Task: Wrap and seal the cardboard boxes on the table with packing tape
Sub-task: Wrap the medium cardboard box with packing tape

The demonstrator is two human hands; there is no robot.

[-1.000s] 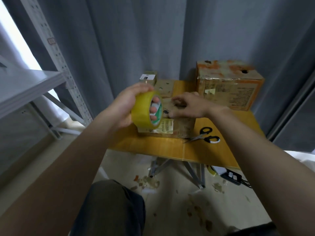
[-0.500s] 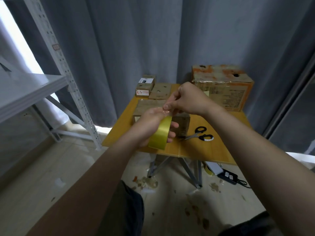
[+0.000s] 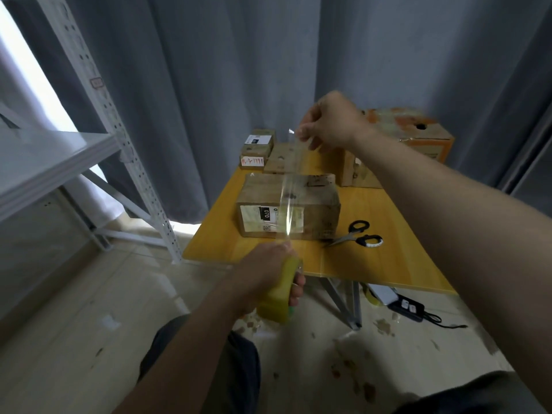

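Note:
My left hand (image 3: 264,273) grips a yellowish roll of packing tape (image 3: 279,297) low, in front of the table's near edge. My right hand (image 3: 331,121) is raised above the back of the table and pinches the free end of the tape. A clear strip of tape (image 3: 288,189) is stretched between the two hands, hanging over a medium cardboard box (image 3: 316,204) with a white label on its front. A large orange-stained box (image 3: 418,135) stands at the back right, and small boxes (image 3: 257,150) sit at the back left beside a flat one (image 3: 282,158).
Black-handled scissors (image 3: 357,234) lie on the yellow table (image 3: 388,258) right of the medium box. A white metal shelf rack (image 3: 98,127) stands at the left. A power strip (image 3: 406,306) and debris lie on the floor under the table. Grey curtains hang behind.
My hands have pulled apart: the right hand rose up and back with the tape end, the left dropped toward me with the roll, drawing out a long strip.

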